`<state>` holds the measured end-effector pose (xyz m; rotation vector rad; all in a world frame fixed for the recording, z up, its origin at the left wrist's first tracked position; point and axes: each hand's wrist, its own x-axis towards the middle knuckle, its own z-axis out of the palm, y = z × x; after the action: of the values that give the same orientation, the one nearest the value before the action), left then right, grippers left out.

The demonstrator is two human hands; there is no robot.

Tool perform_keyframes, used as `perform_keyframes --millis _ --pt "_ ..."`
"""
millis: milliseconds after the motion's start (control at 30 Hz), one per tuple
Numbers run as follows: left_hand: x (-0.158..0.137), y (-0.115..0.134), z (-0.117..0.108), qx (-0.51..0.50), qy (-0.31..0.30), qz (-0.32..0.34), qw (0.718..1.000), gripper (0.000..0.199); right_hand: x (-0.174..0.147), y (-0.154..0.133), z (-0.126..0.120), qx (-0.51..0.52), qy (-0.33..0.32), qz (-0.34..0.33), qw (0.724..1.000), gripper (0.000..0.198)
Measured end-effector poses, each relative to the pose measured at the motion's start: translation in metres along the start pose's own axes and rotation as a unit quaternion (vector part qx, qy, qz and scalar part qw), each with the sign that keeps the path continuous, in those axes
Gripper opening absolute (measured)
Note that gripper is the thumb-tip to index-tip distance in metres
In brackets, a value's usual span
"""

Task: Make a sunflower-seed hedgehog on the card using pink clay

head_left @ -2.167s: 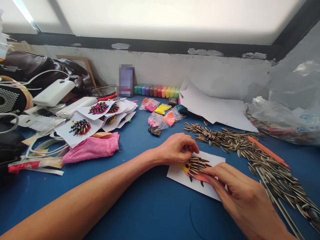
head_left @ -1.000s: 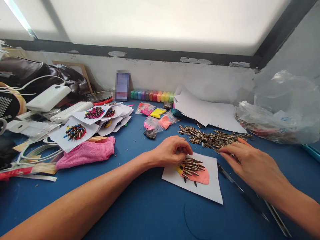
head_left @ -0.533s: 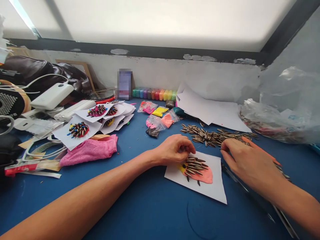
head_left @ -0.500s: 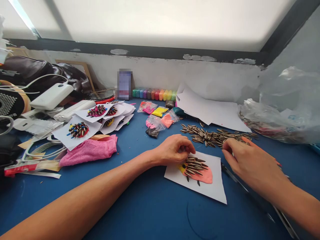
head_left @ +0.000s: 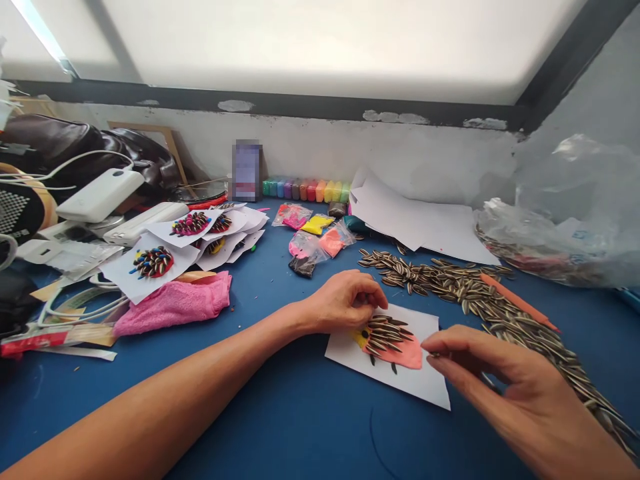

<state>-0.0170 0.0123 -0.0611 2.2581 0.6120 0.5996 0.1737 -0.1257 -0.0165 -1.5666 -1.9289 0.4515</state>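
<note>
A white paper card (head_left: 420, 393) lies on the blue table, bearing a flat pink clay shape (head_left: 409, 355) with a yellow clay end and a dark dot. Striped sunflower seeds (head_left: 387, 333) stick out of its upper left part in rows. My left hand (head_left: 350, 300) rests over the card's upper left edge, fingers curled inward; whatever they hold is hidden. Just off the card's right edge, my right hand (head_left: 500, 373) pinches a sunflower seed (head_left: 434, 355) between thumb and forefinger, close to the pink clay.
Loose sunflower seeds (head_left: 465, 287) spread along the right, with an orange stick (head_left: 520, 303) among them. Behind are clay packets (head_left: 317, 224), white sheets (head_left: 420, 220) and a plastic bag (head_left: 565, 233). Finished-looking cards (head_left: 175, 283), a pink cloth (head_left: 175, 307) and cables crowd the left.
My right hand has moved from the seed pile down and left to the card's right edge, now with a sunflower seed visible in its fingertips. My left hand stays in place.
</note>
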Motion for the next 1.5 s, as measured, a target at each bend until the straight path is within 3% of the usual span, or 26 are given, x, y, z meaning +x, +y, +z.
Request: perform_keyframes --millis 133,433,533,700,1500 --pt "0.000 0.000 0.000 -0.006 -0.004 -0.003 1.000 0.027 0.000 -0.004 0.007 -0.007 -0.028 -0.049 0.998 0.019" --pt "0.001 0.000 -0.001 0.004 -0.004 0.000 1.000 0.026 -0.013 -0.001 0.022 -0.143 -0.039 -0.129 0.981 0.026" --pt "0.001 0.000 -0.001 0.003 -0.008 -0.003 1.000 0.026 -0.016 -0.001 0.025 -0.159 -0.033 -0.134 0.978 0.027" --pt "0.000 -0.001 0.000 -0.003 -0.004 0.002 1.000 0.026 -0.016 -0.001 0.023 -0.162 -0.001 -0.124 0.979 0.013" --pt "0.001 0.000 0.000 0.004 -0.004 0.004 1.000 0.027 -0.004 0.001 0.039 -0.203 0.020 -0.152 0.967 0.021"
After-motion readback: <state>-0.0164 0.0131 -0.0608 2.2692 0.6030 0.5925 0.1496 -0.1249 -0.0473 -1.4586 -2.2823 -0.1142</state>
